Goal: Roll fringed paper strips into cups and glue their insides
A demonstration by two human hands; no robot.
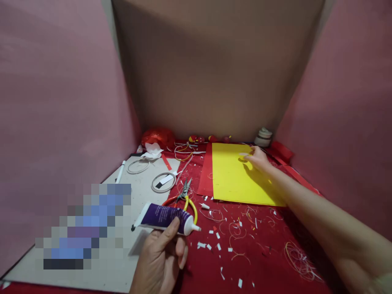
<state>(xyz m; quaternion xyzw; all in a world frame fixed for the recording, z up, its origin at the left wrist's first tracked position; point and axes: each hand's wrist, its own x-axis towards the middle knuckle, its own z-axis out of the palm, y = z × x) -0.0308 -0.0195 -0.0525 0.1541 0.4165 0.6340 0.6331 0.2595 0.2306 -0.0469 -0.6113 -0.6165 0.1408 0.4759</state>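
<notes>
My left hand (162,253) grips a purple tube (163,216) with a white nozzle that points right. No cap sits on the nozzle; a small white cone-shaped cap (205,206) lies on the red cloth nearby. Behind the tube rest scissors (185,194) with red and yellow handles, blades pointing away from me. Over the far part of a yellow sheet (232,175), my right hand (257,158) pinches a small pale piece (243,154), whose exact kind I cannot make out. A shadow falls on the sheet below it. Red corrugated sheet (206,171) shows along the yellow sheet's left edge.
Two rings (163,182) and a white tissue (153,151) lie on the grey board (122,265) at left. White scraps and thread loops (298,261) litter the red cloth (269,261). A lidded pot (263,137) stands at the back. Pink panels flank both sides.
</notes>
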